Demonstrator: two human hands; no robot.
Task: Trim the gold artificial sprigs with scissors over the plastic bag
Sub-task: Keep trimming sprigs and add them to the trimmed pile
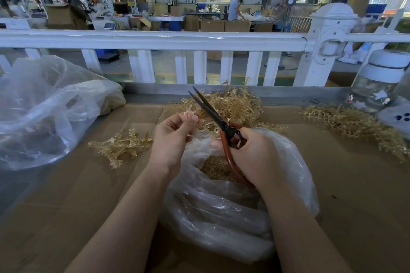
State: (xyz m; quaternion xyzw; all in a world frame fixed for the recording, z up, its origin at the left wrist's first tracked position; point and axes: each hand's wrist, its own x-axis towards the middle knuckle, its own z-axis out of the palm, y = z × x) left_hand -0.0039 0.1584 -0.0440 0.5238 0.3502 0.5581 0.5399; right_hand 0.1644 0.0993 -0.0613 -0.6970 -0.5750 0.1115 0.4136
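Currently the right hand (250, 155) grips red-handled scissors (218, 124), blades slightly parted, pointing far-left. Left hand (175, 133) pinches a small gold sprig piece (187, 115) above the open plastic bag (221, 210) holding trimmings. Sprig piles (230, 104) lie far, left and right on cardboard (66, 206). No legible writing. A white railing (155, 40) borders the far side.

No legible text, label or number anywhere.
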